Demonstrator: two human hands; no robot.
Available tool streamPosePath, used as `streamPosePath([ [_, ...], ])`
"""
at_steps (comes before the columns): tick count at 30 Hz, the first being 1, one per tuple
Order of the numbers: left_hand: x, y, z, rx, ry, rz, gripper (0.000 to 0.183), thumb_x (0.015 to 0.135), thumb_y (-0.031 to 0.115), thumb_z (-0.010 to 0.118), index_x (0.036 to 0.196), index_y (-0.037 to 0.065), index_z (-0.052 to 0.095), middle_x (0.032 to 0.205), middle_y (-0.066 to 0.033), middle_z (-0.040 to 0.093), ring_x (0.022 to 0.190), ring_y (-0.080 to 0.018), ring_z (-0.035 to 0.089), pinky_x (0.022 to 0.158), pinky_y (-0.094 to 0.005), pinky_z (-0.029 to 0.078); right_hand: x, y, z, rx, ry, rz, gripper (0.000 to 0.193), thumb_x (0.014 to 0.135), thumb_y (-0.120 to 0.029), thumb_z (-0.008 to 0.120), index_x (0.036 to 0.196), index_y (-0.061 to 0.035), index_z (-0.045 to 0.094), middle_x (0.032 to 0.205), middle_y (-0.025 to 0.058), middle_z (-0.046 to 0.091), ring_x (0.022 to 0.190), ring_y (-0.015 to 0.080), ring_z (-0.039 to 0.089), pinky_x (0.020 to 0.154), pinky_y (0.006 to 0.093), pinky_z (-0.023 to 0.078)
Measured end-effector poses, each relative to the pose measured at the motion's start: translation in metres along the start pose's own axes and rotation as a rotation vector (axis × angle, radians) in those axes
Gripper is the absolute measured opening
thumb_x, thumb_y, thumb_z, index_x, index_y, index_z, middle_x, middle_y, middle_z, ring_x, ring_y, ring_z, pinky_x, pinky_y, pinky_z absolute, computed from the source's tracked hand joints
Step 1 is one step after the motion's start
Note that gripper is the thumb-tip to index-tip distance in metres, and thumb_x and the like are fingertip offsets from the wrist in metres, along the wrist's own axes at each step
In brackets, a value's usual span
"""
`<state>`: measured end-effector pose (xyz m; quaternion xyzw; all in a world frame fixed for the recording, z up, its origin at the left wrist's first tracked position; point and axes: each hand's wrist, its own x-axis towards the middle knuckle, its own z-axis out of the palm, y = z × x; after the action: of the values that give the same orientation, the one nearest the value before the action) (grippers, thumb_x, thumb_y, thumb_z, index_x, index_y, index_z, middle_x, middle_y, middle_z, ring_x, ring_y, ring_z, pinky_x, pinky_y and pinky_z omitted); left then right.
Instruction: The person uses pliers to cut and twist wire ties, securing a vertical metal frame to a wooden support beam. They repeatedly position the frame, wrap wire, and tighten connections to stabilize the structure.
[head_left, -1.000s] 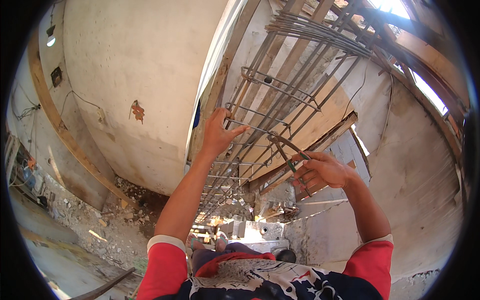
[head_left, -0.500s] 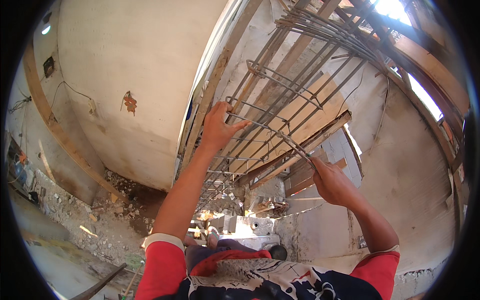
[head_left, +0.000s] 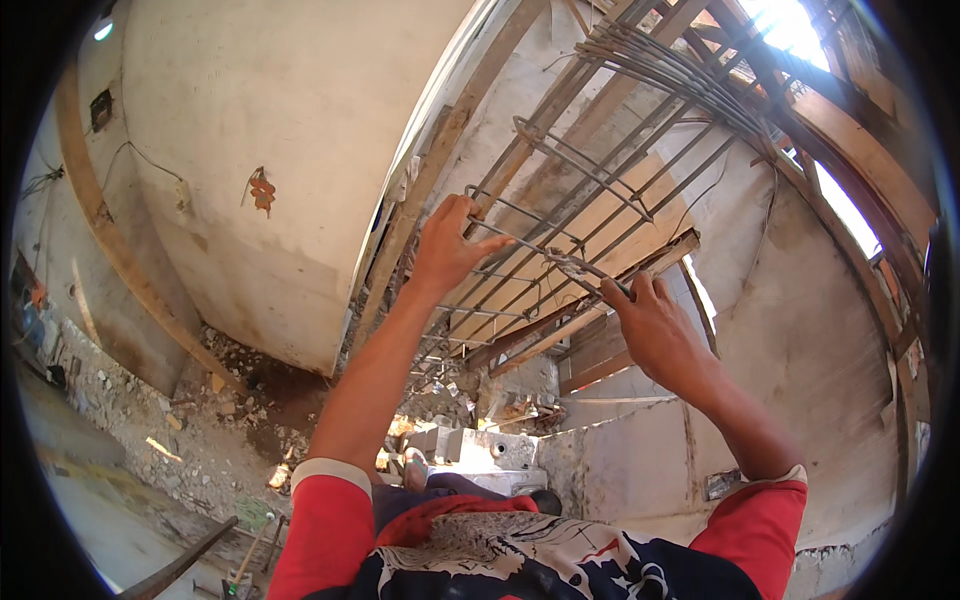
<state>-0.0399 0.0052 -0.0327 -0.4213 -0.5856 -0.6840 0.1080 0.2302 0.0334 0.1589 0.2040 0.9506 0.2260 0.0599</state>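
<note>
A cage of long steel bars [head_left: 604,225] with bent wire-tied stirrups slants up in front of me. My left hand [head_left: 445,248] has its fingers curled over the corner of a stirrup [head_left: 518,241], its thumb stretched out along it. At the right end of that stirrup, my right hand [head_left: 658,328] is closed round a slim dark metal tool [head_left: 590,275] resembling pincers; its exact kind is hard to make out. The tool's far end is against the stirrup near a bar crossing. Another stirrup [head_left: 580,165] sits further up the cage.
A bundle of stirrups [head_left: 665,70] hangs at the cage's upper end. Wooden beams [head_left: 440,150] and a plywood sheet [head_left: 590,265] stand beside and behind it. Rubble [head_left: 180,440] covers the floor at lower left. Concrete blocks [head_left: 480,450] lie near my feet.
My right hand has moved up and slightly left, nearer the stirrup, with the tool turned flatter along it. The left hand keeps its hold on the stirrup corner.
</note>
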Motion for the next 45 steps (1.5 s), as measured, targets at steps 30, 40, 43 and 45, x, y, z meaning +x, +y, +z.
streamPosePath([
  [30, 0.001, 0.005, 0.001, 0.064, 0.007, 0.039, 0.059, 0.068, 0.039, 0.095, 0.096, 0.002, 0.059, 0.094, -0.0131, 0.062, 0.086, -0.0297, 0.062, 0.077, -0.0401, 0.05, -0.012, 0.0, 0.066, 0.48, 0.187, 0.054, 0.034, 0.102, -0.009, 0.049, 0.135, -0.0072, 0.053, 0.091, 0.0197, 0.059, 0.084, 0.0415, 0.064, 0.078, 0.0488, 0.053],
  [40, -0.002, 0.003, -0.001, 0.011, -0.032, 0.011, 0.064, 0.072, 0.043, 0.091, 0.105, -0.001, 0.06, 0.101, -0.0151, 0.06, 0.094, -0.0332, 0.061, 0.083, -0.043, 0.05, -0.012, -0.011, 0.06, 1.245, -0.236, 0.477, 0.038, 0.097, -0.023, 0.069, 0.123, -0.0008, 0.053, 0.081, 0.0116, 0.062, 0.071, 0.0229, 0.065, 0.066, 0.0392, 0.053],
  [43, -0.002, 0.006, -0.003, 0.003, -0.038, -0.04, 0.064, 0.072, 0.043, 0.091, 0.104, -0.002, 0.06, 0.102, -0.0151, 0.06, 0.096, -0.0337, 0.06, 0.084, -0.0437, 0.05, -0.008, 0.003, 0.057, 0.557, 0.068, 0.305, 0.045, 0.09, -0.02, 0.075, 0.123, -0.0005, 0.053, 0.089, 0.0123, 0.063, 0.075, 0.0279, 0.065, 0.072, 0.0428, 0.054],
  [45, -0.002, 0.008, -0.003, -0.023, -0.057, -0.06, 0.064, 0.073, 0.043, 0.091, 0.105, -0.002, 0.059, 0.103, -0.0156, 0.06, 0.097, -0.0343, 0.06, 0.084, -0.0438, 0.05, -0.007, 0.009, 0.046, 0.112, 0.287, 0.087, 0.049, 0.086, -0.018, 0.076, 0.126, -0.0013, 0.054, 0.097, 0.0129, 0.064, 0.081, 0.0313, 0.065, 0.077, 0.0453, 0.054],
])
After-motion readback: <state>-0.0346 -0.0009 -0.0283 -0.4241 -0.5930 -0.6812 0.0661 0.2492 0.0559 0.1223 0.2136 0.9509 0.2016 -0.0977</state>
